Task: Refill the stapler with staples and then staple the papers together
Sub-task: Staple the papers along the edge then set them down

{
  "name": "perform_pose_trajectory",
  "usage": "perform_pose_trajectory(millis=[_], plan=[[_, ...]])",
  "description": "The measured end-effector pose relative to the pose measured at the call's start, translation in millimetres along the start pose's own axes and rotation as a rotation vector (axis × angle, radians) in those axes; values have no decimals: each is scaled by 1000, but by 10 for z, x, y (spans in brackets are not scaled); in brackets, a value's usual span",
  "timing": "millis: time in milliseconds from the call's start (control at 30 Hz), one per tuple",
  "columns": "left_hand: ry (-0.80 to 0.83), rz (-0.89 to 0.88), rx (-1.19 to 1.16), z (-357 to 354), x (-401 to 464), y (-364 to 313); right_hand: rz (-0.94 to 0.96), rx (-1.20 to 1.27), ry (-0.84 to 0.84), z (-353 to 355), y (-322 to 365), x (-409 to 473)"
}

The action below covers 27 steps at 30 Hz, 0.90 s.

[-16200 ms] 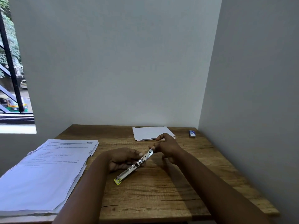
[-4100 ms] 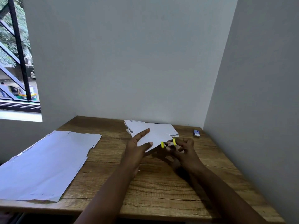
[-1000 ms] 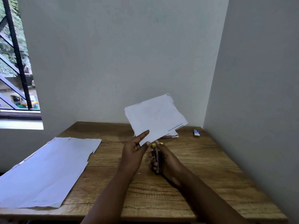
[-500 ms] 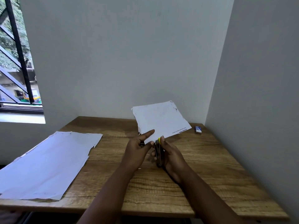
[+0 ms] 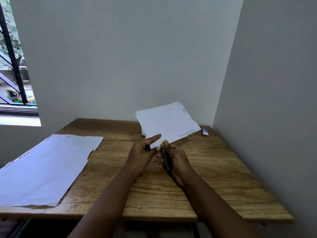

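A small set of white papers (image 5: 167, 123) is lifted off the wooden table (image 5: 214, 177), tilted up toward the back wall. My left hand (image 5: 143, 152) pinches the set's near corner between thumb and forefinger. My right hand (image 5: 175, 158) is closed around the slim stapler (image 5: 165, 157), which stands on edge with its yellow tip at that same paper corner. The stapler's jaws are mostly hidden by my fingers, so I cannot tell if they are pressed together. A small blue and white staple box (image 5: 205, 131) lies at the table's far right corner.
A large stack of white sheets (image 5: 44, 169) covers the table's left side and overhangs its left edge. Grey walls close off the back and the right. A barred window (image 5: 15, 66) is at the far left.
Over the last second the lifted papers have dropped lower and tilted flatter. The stapler's tip has come up to the corner that my left hand pinches. Earlier the papers lay on the table.
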<state>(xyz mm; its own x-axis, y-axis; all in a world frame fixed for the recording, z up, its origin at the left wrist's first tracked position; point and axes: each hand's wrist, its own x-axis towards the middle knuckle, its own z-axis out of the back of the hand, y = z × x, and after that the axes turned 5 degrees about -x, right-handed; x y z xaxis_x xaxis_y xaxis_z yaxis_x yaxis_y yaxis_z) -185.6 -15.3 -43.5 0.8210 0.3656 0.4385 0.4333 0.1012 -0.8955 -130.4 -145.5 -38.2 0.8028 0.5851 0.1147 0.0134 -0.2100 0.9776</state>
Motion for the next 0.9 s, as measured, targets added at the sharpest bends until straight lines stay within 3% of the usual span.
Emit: perform_pose_trajectory(millis=[400,567,667,800,900], plan=[[19,26,-35,-5,-86,-77,9,-51,-60,18,-15,-13],[-21,33,-90,11,-87,-93,20,95,-3,103,44,3],[-28,63,-116,19,-94,-126,100,30,-135,295,123,26],[-35,98,-130,15,-108,-159,230,-507,-606,534,85,71],[-43,136,-146,26,-112,-185,365,-491,-738,586,102,99]])
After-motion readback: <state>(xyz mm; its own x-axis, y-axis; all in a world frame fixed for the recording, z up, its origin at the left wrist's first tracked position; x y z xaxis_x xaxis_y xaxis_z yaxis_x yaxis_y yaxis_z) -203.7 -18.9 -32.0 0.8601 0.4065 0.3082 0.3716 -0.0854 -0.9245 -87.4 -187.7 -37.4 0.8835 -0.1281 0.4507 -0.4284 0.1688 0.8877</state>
